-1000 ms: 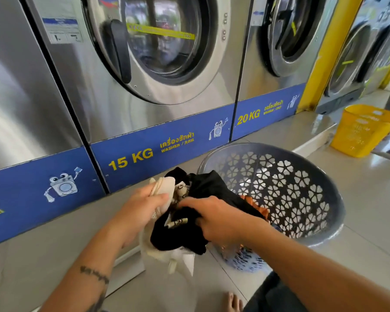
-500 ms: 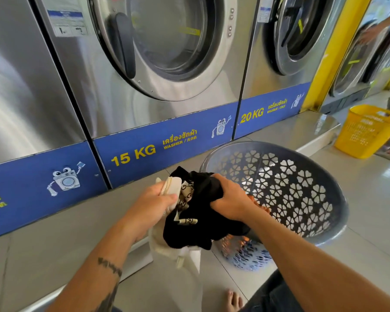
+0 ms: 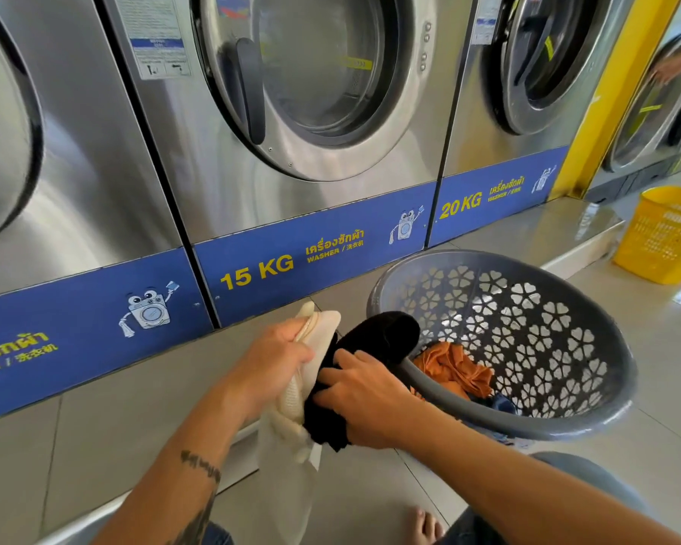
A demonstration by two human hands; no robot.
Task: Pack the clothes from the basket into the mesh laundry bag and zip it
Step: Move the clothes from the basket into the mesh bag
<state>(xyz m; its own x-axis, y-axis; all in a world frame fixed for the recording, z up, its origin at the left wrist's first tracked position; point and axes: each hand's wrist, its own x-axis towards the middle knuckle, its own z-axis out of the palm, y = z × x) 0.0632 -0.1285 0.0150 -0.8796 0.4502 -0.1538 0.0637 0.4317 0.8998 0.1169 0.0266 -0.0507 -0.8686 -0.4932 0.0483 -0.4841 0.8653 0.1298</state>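
My left hand grips the open rim of the cream mesh laundry bag, which hangs down toward the floor. My right hand presses a black garment into the bag's mouth; part of the garment still bulges above the opening. Just to the right stands the grey perforated basket, tilted toward me, with an orange garment and a bit of dark blue cloth at its bottom.
Steel washers with blue 15 KG and 20 KG bands line a raised tiled step right behind the bag. A yellow basket stands far right. My bare toes show at the bottom edge. Another person's hand is at top right.
My right hand has slid from the top of the black garment down over it, pushing it deeper into the bag. The view moved closer and lower; the orange garment now shows.
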